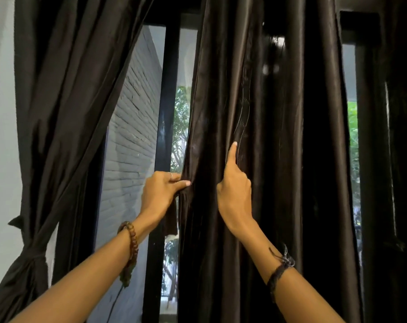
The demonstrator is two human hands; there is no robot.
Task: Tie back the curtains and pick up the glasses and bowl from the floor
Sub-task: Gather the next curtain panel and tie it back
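A dark brown satin curtain [274, 141] hangs loose in front of me, covering the middle and right of the window. My left hand [161, 191] pinches its left edge at about waist height. My right hand [235, 192] presses into the folds a little to the right, index finger pointing up, the other fingers curled into the fabric. A second dark curtain [65, 94] on the left is gathered low by a fabric tie-back [32, 250]. The floor, glasses and bowl are out of view.
A black window frame post [167, 101] stands between the two curtains, with a grey brick wall [132, 136] and green foliage outside. A white wall [0, 136] runs along the left. A further dark curtain panel [400, 159] hangs at the far right.
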